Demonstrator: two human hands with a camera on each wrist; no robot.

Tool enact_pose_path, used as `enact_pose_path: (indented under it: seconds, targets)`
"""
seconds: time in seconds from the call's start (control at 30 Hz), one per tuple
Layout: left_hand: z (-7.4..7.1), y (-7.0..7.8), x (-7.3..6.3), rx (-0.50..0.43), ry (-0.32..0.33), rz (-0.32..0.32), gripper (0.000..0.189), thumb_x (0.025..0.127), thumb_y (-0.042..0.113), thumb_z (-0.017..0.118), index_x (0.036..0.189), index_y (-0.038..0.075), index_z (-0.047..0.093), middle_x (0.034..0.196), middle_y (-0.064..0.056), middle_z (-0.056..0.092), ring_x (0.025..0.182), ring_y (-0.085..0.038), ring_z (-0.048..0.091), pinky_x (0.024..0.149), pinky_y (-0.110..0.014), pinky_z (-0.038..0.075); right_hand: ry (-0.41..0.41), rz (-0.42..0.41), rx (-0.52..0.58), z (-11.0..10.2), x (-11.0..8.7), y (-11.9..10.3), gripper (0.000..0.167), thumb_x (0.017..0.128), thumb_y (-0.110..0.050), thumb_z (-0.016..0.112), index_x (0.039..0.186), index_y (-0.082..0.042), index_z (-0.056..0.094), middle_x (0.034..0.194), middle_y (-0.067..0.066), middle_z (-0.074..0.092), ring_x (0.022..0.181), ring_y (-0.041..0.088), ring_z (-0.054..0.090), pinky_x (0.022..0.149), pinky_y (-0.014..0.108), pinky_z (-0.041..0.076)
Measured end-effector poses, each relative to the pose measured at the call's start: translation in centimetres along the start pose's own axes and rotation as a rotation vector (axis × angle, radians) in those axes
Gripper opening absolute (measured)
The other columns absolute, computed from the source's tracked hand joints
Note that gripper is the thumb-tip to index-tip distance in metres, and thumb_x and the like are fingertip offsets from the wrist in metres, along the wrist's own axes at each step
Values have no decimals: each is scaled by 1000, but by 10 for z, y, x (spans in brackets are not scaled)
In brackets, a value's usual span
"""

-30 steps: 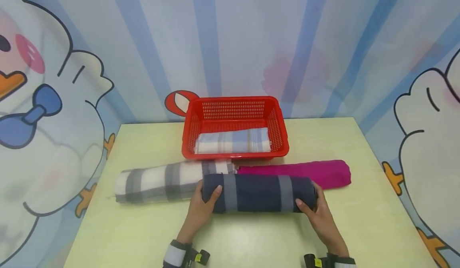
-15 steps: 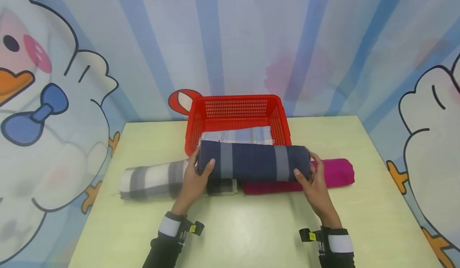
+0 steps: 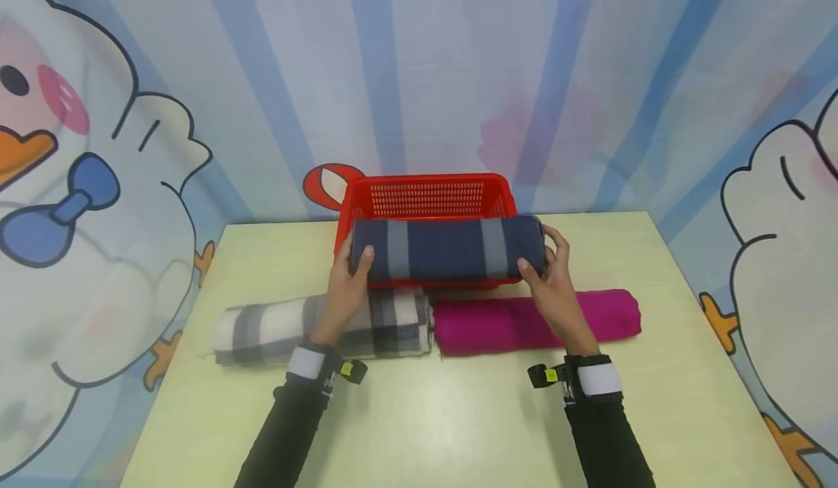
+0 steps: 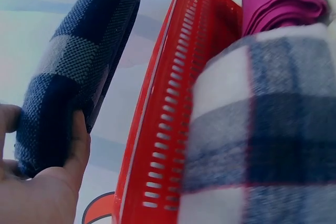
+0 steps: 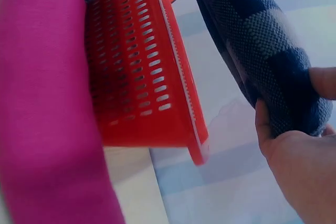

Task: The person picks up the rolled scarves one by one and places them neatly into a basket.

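Observation:
A rolled navy cloth with grey-blue stripes (image 3: 445,249) is held level over the red basket (image 3: 425,182), overlapping most of its opening in the head view. My left hand (image 3: 343,288) grips its left end, thumb on the near side. At the other end my right hand (image 3: 553,284) holds it the same way. Both wrist views show the navy roll (image 4: 68,72) raised above the basket rim (image 5: 178,61). The light blue and white cloth inside the basket is hidden behind the roll.
In front of the basket lie a grey and white checked cloth roll (image 3: 268,332) on the left and a magenta cloth roll (image 3: 484,328) on the right, end to end on the pale yellow table (image 3: 425,422). A printed backdrop (image 3: 452,73) stands behind.
Both hands have lifted the navy roll and carried it forward, from over the checked and magenta rolls to over the red basket. The basket and the other two rolls stay in place.

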State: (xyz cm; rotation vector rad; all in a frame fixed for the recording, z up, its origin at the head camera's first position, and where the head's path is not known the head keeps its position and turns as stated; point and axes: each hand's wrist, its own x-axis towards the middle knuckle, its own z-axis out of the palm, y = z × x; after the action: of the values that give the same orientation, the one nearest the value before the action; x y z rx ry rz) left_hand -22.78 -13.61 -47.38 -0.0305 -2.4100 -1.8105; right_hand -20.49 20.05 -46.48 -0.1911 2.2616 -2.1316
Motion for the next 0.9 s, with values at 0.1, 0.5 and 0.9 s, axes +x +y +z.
enact_pose_path:
  seconds: [0.1,0.5,0.9]
  targets:
    - [-2,0,10,58,1,-6,69,100,49,52,159,25,23,157,-6,40,138,-27,42,117,-53,37,11,-3,-9,3,12,0,73,103,-21,53,154,-30,3,155,13,32,138,26,38,96,8,42]
    - [2,-5,44,144,-5,-42,77,99,54,50,160,25,14,163,-7,29,149,-29,30,122,-56,26,64,22,-91,13,55,11,69,104,-12,48,156,-21,3,158,22,30,143,37,38,117,54,34]
    - [3,-16,74,227,-47,-113,82,101,52,46,161,16,4,168,-9,13,156,-29,12,127,-51,15,74,107,-188,20,90,23,67,105,-13,46,156,-22,4,157,23,34,136,39,48,108,54,45]
